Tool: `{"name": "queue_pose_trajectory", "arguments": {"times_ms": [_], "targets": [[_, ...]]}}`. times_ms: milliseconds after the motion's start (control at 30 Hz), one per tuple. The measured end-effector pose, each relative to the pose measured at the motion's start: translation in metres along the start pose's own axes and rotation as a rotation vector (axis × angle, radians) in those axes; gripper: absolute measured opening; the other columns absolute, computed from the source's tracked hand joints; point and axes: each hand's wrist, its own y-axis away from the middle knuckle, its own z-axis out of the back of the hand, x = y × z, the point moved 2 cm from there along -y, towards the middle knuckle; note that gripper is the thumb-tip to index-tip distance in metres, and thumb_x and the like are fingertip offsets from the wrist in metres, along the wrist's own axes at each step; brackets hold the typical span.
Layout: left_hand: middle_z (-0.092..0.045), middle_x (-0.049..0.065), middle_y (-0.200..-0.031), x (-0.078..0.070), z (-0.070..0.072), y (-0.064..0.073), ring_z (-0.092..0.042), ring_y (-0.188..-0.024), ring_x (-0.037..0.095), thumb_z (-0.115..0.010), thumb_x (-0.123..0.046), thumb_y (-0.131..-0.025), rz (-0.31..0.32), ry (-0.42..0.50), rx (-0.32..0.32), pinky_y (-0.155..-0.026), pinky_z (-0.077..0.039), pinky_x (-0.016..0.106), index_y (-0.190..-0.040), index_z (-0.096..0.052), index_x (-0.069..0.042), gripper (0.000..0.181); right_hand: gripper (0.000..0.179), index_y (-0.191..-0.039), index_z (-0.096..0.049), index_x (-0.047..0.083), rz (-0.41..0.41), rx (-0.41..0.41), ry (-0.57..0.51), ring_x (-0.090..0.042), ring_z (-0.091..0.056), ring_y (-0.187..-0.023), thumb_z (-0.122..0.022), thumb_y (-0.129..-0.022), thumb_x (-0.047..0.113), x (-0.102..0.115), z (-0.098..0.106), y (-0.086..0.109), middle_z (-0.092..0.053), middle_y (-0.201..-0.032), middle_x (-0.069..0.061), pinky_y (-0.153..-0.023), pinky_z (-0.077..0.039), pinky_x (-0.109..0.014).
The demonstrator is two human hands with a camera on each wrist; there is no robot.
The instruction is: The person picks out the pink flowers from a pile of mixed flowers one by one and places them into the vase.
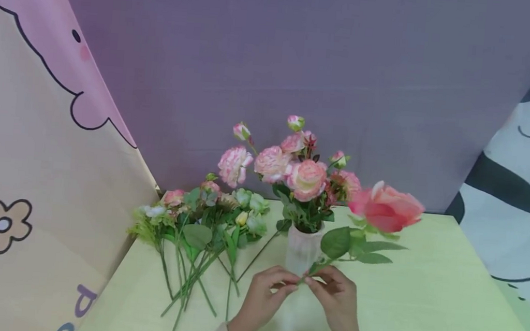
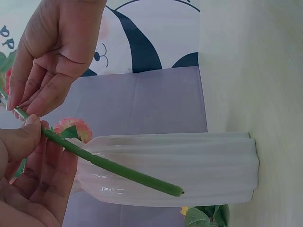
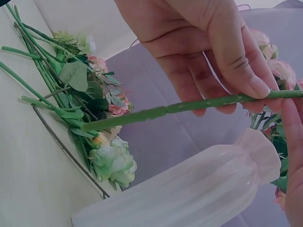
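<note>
Both hands pinch the green stem (image 2: 118, 171) of a single large pink-red rose (image 1: 389, 211), in front of a white fluted vase (image 1: 303, 244). My left hand (image 1: 266, 295) grips it between thumb and fingertips. Just beside it, on the flower side, my right hand (image 1: 337, 301) pinches the same stem. The bloom leans to the right, with green leaves (image 1: 336, 242) below it. In both wrist views the bare lower stem end points down past the fingers. The vase stands upright, holding several pink peony-like flowers (image 1: 307, 179) and buds.
Left of the vase, a pile of artificial flowers (image 1: 198, 235) lies on the pale table (image 1: 441, 304), stems toward the front. A purple backdrop (image 1: 330, 51) rises behind. Printed side panels show a panda (image 1: 524, 196) on the right and a flower drawing (image 1: 2, 225) on the left.
</note>
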Motion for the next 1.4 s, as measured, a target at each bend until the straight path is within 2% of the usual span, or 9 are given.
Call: {"name": "queue_pose_trajectory", "arguments": {"times_ms": [233,400,533,667,800,900,1133,1233,1400], "targets": [[-0.069,0.007,-0.094,0.000,-0.003,-0.002,-0.064,-0.082,0.007,-0.066,-0.007,-0.086,0.008,-0.023,0.049,-0.068,-0.055,0.021,-0.101,-0.070,-0.007,0.015,0.014,-0.086,-0.061,-0.006,-0.015,-0.050,0.001,-0.010,-0.066,-0.081,-0.068,-0.077,-0.014,0.000,0.004,-0.002,-0.068,-0.085,0.004,-0.074,-0.056,-0.025],[-0.069,0.007,-0.098,0.003,0.000,0.000,-0.064,-0.082,0.008,-0.065,-0.017,-0.089,0.015,-0.002,0.059,-0.069,-0.055,0.021,-0.108,-0.068,-0.007,0.021,0.012,-0.084,-0.059,-0.007,-0.056,-0.140,0.001,-0.012,-0.066,-0.075,-0.068,-0.077,-0.012,0.001,0.006,-0.006,-0.069,-0.082,0.000,-0.069,-0.057,-0.026],[-0.069,0.008,-0.099,0.010,0.009,0.003,-0.064,-0.083,0.010,-0.062,-0.022,-0.092,0.021,-0.009,0.029,-0.068,-0.056,0.023,-0.110,-0.066,-0.005,0.025,0.014,-0.083,-0.058,-0.010,-0.115,-0.234,-0.012,-0.012,-0.066,-0.071,-0.066,-0.076,-0.018,0.004,0.011,-0.012,-0.067,-0.080,-0.004,-0.067,-0.057,-0.027],[-0.069,0.008,-0.100,0.014,0.024,0.007,-0.064,-0.083,0.011,-0.062,-0.015,-0.092,0.041,-0.055,-0.023,-0.067,-0.056,0.024,-0.108,-0.067,-0.007,0.019,0.013,-0.084,-0.058,-0.010,-0.187,-0.319,0.013,-0.012,-0.064,-0.067,-0.067,-0.076,-0.016,0.009,0.019,-0.020,-0.067,-0.077,-0.004,-0.065,-0.057,-0.026],[-0.069,0.013,-0.098,0.006,0.041,0.011,-0.064,-0.081,0.015,-0.061,-0.004,-0.090,0.101,-0.104,-0.076,-0.066,-0.055,0.023,-0.106,-0.067,-0.003,0.017,0.012,-0.085,-0.058,-0.010,-0.215,-0.367,0.031,-0.013,-0.064,-0.066,-0.067,-0.078,-0.014,0.017,0.028,-0.033,-0.067,-0.079,-0.004,-0.064,-0.057,-0.026],[-0.069,0.017,-0.096,0.000,0.053,0.014,-0.065,-0.080,0.020,-0.060,0.000,-0.089,0.150,-0.117,-0.123,-0.065,-0.055,0.024,-0.104,-0.066,0.001,0.016,0.012,-0.086,-0.058,-0.010,-0.205,-0.397,0.030,-0.013,-0.064,-0.067,-0.067,-0.079,-0.013,0.023,0.035,-0.044,-0.067,-0.080,-0.004,-0.065,-0.057,-0.026],[-0.069,0.012,-0.095,0.037,0.070,0.023,-0.064,-0.080,0.016,-0.060,-0.007,-0.091,0.167,-0.106,-0.196,-0.064,-0.056,0.024,-0.107,-0.066,-0.003,0.018,0.010,-0.084,-0.059,-0.007,-0.127,-0.456,-0.031,-0.013,-0.065,-0.068,-0.064,-0.080,-0.015,0.039,0.048,-0.069,-0.067,-0.081,-0.007,-0.066,-0.057,-0.025],[-0.069,0.010,-0.094,0.040,0.073,0.026,-0.063,-0.079,0.015,-0.061,-0.006,-0.091,0.192,-0.098,-0.220,-0.065,-0.056,0.026,-0.107,-0.066,-0.005,0.017,0.011,-0.084,-0.060,-0.007,-0.092,-0.474,-0.069,-0.013,-0.065,-0.068,-0.062,-0.080,-0.017,0.042,0.053,-0.078,-0.066,-0.080,-0.007,-0.065,-0.057,-0.024],[-0.068,0.006,-0.089,0.043,0.076,0.031,-0.061,-0.075,0.007,-0.062,-0.004,-0.090,0.180,-0.072,-0.261,-0.063,-0.056,0.026,-0.104,-0.067,-0.004,0.015,0.008,-0.086,-0.061,-0.008,-0.048,-0.487,-0.133,-0.014,-0.065,-0.068,-0.063,-0.081,-0.015,0.045,0.061,-0.090,-0.065,-0.080,-0.008,-0.065,-0.057,-0.025]]}}
